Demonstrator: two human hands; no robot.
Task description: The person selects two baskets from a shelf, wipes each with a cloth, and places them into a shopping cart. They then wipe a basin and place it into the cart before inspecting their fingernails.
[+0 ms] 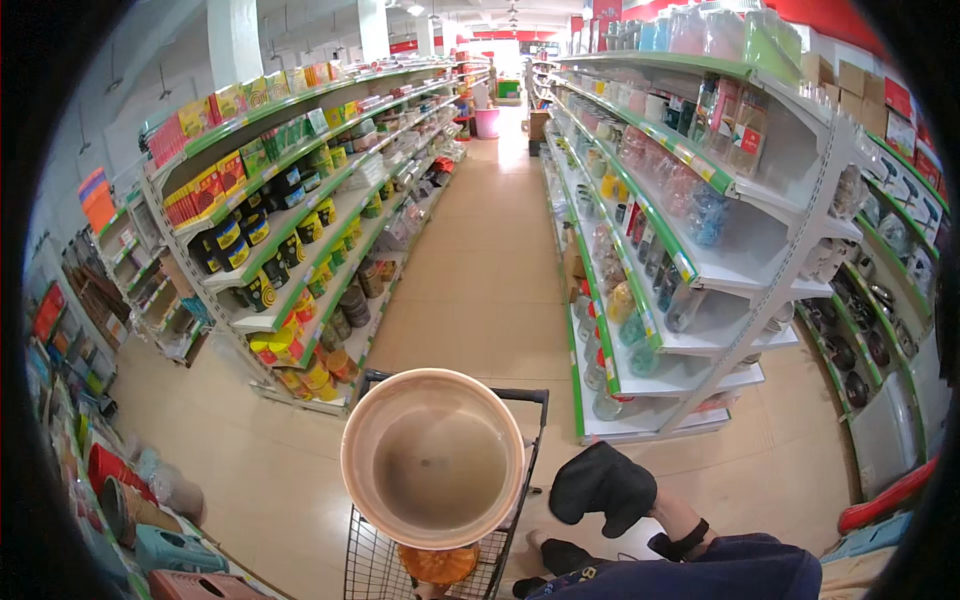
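Before me stands a black wire shopping cart (365,559). A round peach-coloured plastic bucket (352,457) is over it, its open mouth towards me. The inside bottom looks grey-brown; whether that is liquid or shadow I cannot tell. Below the bucket's rim shows an orange ribbed object (439,564). A skin-coloured patch at the bottom edge under it may be part of my left hand; the rest is hidden. To the right of the cart, my right hand (602,491) is covered by a black glove or mitt, apart from the bucket. A black band circles the wrist below a navy sleeve.
A brown-tiled aisle (487,277) runs ahead between a left shelf (300,247) of tubs and boxes and a right shelf (675,277) of glassware and jars. Plastic baskets (176,551) line the lower left. Cookware shelves (862,337) stand at far right. A pink bucket (487,124) stands farther off.
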